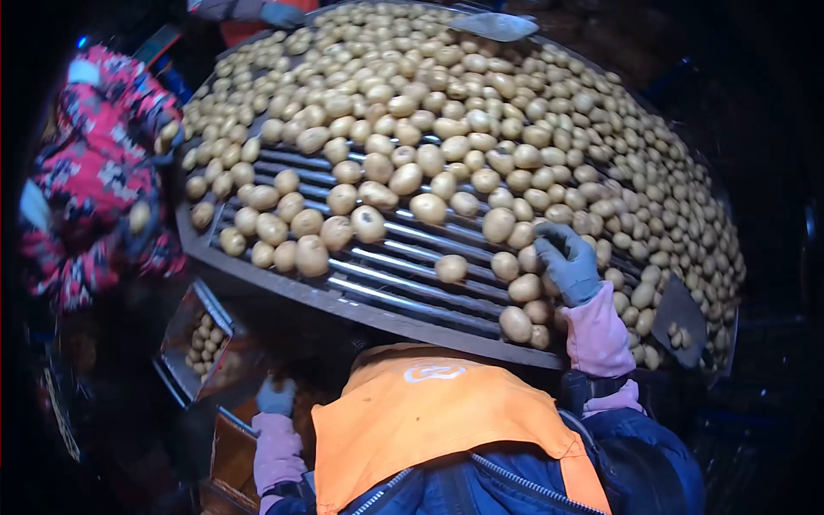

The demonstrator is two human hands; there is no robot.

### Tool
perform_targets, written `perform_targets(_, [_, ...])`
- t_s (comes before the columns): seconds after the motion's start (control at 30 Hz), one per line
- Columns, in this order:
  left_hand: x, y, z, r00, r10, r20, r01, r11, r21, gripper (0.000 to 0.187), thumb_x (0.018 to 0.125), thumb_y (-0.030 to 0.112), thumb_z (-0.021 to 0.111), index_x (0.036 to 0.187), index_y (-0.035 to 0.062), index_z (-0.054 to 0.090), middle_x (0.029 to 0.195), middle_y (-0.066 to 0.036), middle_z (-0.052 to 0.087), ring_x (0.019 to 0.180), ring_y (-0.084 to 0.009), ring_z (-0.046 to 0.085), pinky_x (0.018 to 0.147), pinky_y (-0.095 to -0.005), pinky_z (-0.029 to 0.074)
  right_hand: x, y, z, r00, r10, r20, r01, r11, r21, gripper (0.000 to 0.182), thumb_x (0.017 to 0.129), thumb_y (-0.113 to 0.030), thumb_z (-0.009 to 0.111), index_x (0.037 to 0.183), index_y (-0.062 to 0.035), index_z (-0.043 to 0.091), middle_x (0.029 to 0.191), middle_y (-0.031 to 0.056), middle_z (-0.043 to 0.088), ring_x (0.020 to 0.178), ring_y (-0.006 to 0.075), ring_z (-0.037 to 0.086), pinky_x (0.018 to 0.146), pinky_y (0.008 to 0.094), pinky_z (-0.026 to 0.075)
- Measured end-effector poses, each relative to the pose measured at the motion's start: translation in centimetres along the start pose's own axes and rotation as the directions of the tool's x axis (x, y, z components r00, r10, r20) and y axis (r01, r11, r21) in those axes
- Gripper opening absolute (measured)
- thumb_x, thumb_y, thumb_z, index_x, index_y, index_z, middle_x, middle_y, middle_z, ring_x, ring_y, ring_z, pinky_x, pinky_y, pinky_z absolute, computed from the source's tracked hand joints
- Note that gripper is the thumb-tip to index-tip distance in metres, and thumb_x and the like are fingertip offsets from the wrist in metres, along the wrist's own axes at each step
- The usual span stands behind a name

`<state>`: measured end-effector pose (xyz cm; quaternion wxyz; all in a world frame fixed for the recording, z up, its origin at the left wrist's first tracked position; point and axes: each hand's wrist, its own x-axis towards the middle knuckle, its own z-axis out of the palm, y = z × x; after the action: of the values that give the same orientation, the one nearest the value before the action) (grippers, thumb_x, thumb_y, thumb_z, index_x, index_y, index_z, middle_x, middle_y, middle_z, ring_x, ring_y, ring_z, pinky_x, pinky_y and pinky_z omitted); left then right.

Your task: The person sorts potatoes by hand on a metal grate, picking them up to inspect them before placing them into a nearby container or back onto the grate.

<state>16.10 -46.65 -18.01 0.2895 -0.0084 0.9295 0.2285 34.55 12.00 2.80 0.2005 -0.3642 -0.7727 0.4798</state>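
My right hand (570, 264), in a grey-blue glove, hovers over the near right part of a roller table (403, 319) heaped with potatoes (515, 324). Its thumb and forefinger are curved apart, with a dark gap between them and no potato visible in the grip. Several potatoes lie right beside the fingertips. My left hand (276, 396), gloved alike, is low beside the table's near edge, above a reddish-brown box (233, 455). Its fingers are dim and blurred, so whether they hold anything does not show.
Another crate (196, 330) with potatoes inside stands at lower left. A person in a pink patterned jacket (103, 172) works at the table's left end with potatoes at their hands. A flat plate (678, 322) sits at the right edge, and a pale scoop-like piece (496, 27) at the far edge.
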Motion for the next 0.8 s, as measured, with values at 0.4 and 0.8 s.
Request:
perform_targets(0.4, [-3.9, 31.7, -6.0, 0.317, 0.902, -0.294, -0.941, 0.338, 0.021, 0.043, 0.091, 0.006, 0.07, 0.132, 0.0006, 0.061, 0.118, -0.019, 0.067, 0.108, -0.032, 0.066, 0.094, -0.0394, 0.053, -2.1, -1.6, 6.8, 0.967, -0.008, 0.254, 0.206, 0.609, -0.766, 0.098, 0.083, -0.062, 0.07, 0.159, -0.0129, 0.03, 0.16, 0.0286, 0.028, 0.151, 0.0485, 0.019, 0.121, 0.0569, 0.022])
perform_targets(0.8, [-0.5, 43.5, 2.2, -0.002, 0.804, 0.594, -0.883, -0.28, 0.377, 0.041, 0.077, 0.011, 0.07, 0.117, 0.0196, 0.068, 0.118, -0.008, 0.058, 0.115, -0.0291, 0.056, 0.083, -0.0446, 0.052, -14.2, -0.3, -4.6, 0.916, 0.271, -0.295, -0.37, 0.853, -0.367, 0.031, 0.087, -0.031, 0.074, 0.107, -0.0076, 0.074, 0.094, 0.0126, 0.074, 0.08, 0.0255, 0.072, 0.073, 0.038, 0.056])
